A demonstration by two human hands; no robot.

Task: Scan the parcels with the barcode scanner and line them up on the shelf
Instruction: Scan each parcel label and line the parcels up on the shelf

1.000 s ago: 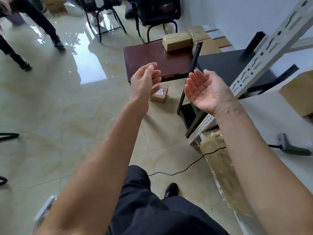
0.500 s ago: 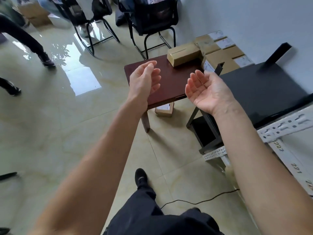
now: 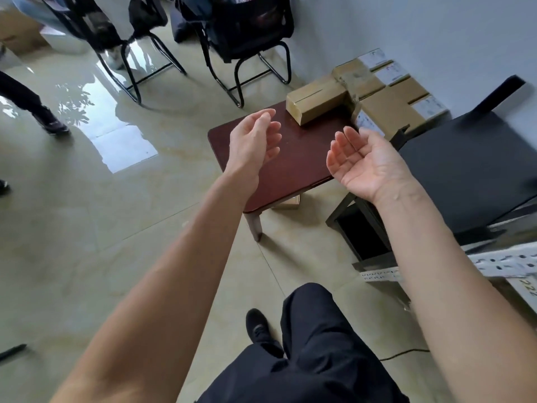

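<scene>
One brown cardboard parcel [image 3: 316,103] lies on the far corner of a low dark-red table [image 3: 293,170]. Behind it, several more parcels [image 3: 392,91] with white labels are stacked on the floor by the wall. My left hand [image 3: 252,144] and my right hand [image 3: 366,161] are both raised over the table, palms facing each other, fingers relaxed, holding nothing. They are short of the parcel and apart from it. A small box [image 3: 287,202] peeks out under the table. A strip of the white metal shelf frame [image 3: 499,260] shows at the right edge. No scanner is in view.
A black table [image 3: 470,167] stands to the right of the red one. Two black chairs [image 3: 241,33] stand at the back on the glossy tiled floor. Another person's leg and shoe [image 3: 43,117] are at the left. A black cable [image 3: 406,352] runs along the floor.
The view has swung away from the shelf and moved closer to the red table. The shelf, its parcel and the scanner have left the view. Both hands stay raised and empty.
</scene>
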